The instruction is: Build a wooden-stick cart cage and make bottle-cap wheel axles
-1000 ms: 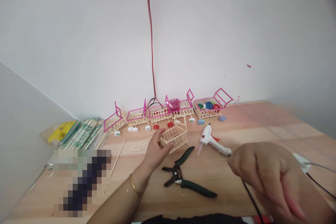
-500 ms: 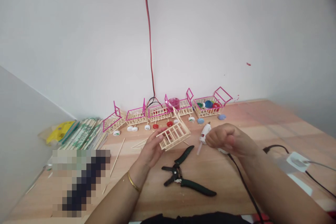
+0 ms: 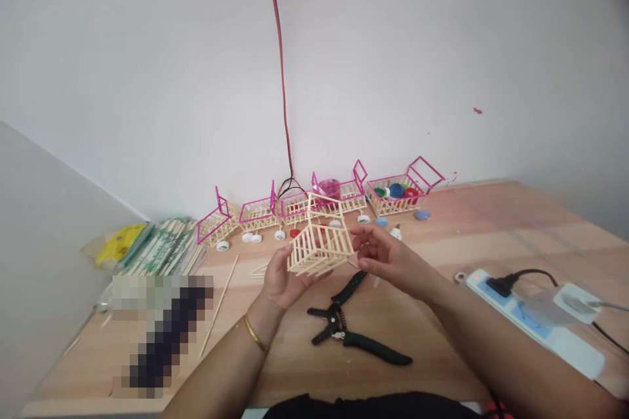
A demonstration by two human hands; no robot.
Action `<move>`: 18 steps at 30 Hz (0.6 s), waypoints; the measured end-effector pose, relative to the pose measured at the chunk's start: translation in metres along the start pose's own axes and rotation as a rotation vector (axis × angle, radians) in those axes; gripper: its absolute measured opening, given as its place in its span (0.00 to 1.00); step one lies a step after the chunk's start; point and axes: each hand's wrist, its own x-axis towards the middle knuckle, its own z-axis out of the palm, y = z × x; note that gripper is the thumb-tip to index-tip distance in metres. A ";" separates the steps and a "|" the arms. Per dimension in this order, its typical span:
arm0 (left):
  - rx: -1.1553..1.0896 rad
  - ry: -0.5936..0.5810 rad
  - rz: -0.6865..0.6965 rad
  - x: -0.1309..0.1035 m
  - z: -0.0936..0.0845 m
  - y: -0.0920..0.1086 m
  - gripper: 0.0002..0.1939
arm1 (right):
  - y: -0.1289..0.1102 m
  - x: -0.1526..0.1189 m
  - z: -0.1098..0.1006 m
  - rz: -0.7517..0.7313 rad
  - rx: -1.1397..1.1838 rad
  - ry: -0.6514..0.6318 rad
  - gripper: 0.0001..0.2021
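A small cart-shaped basket of bare wooden sticks (image 3: 319, 250), with a raised frame at its back, is held up off the table in my left hand (image 3: 285, 281). My fingers go beneath it and the thumb lies along its left side. At the basket's right corner is my right hand (image 3: 381, 255), fingers apart and slightly curled; whether the fingertips touch the sticks I cannot tell. Below both hands lies a pair of dark-handled wire strippers (image 3: 337, 321), jaws to the left. The white glue gun (image 3: 396, 232) is mostly hidden behind my right hand.
Several finished stick carts with pink rims (image 3: 258, 213) line the wall, bottle caps (image 3: 280, 236) as wheels. Bundled sticks (image 3: 164, 249) and a yellow packet (image 3: 118, 245) lie left. A power strip (image 3: 535, 324) with plugs and cords is at right. A loose stick (image 3: 219, 308) lies left of centre.
My right hand has moved left from beside the glue gun to the basket, its fingers opening from a curled shape. The basket has been turned, its raised frame now upright at the back.
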 end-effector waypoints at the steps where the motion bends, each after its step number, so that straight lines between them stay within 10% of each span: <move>1: -0.007 0.004 -0.004 0.000 0.001 0.000 0.20 | 0.001 -0.001 0.002 -0.021 -0.008 0.012 0.23; 18: 0.010 0.038 -0.070 0.003 0.005 -0.006 0.18 | 0.002 -0.003 0.009 -0.289 -0.226 0.182 0.10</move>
